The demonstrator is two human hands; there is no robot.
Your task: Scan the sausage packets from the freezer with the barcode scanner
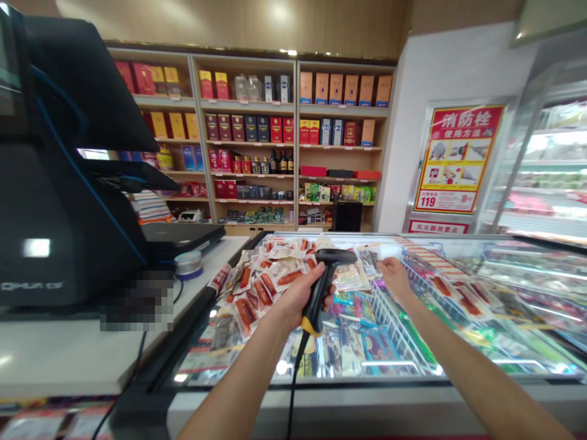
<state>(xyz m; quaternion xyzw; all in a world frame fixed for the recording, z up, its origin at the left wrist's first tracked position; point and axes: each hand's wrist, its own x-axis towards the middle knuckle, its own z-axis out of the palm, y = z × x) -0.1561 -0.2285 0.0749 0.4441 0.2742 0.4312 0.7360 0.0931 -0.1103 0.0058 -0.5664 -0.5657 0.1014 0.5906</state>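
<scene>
My left hand [305, 296] is wrapped around the handle of a black and yellow barcode scanner [320, 293], its head pointing right and its cable hanging down. Farther right, my right hand [393, 274] pinches the edge of a small clear packet [368, 260] with dark contents. Behind and left of the scanner, many vacuum-packed sausages [263, 290] lie heaped on the glass top of a chest freezer [206, 370]. A pale packet [351, 278] lies just beyond the scanner head.
On the left counter [183, 318] stand a black checkout terminal [68, 183] and a roll of tape [188, 264]. White wire baskets [394, 324] with colourful packs show through the freezer glass. Shelves [250, 109] of boxes line the back wall, beside a red poster [458, 159].
</scene>
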